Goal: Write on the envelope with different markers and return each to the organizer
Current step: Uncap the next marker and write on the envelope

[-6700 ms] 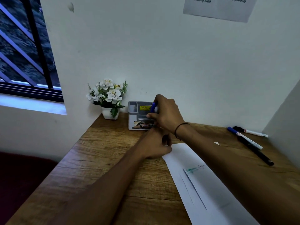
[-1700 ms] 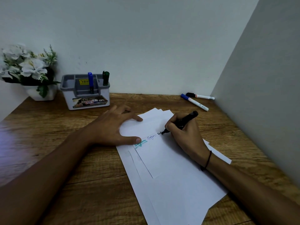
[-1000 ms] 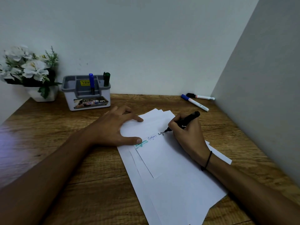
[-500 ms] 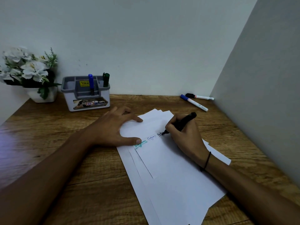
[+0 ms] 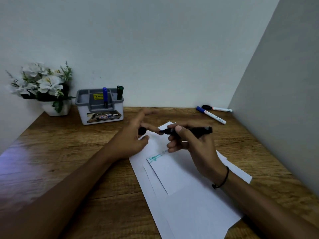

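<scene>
A white envelope (image 5: 170, 175) lies on sheets of paper in the middle of the wooden desk, with green and dark writing near its upper left corner. My right hand (image 5: 193, 145) is raised above it and holds a black marker (image 5: 191, 130) level, tip pointing left. My left hand (image 5: 133, 137) is lifted off the envelope, fingers blurred, and pinches a small black cap (image 5: 142, 131) just left of the marker's tip. The grey organizer (image 5: 100, 109) stands at the back left, with a blue marker (image 5: 104, 97) and a green marker (image 5: 120, 92) upright in it.
Two capped white markers, one blue-capped (image 5: 211, 115) and one black-capped (image 5: 216, 108), lie at the back right by the side wall. A white pot of white flowers (image 5: 45, 87) stands in the back left corner. White sheets (image 5: 195, 209) reach toward the desk's front edge.
My right hand has lifted the black marker off the envelope and turned it level. My left hand has left the envelope and risen to the marker's tip with a black cap.
</scene>
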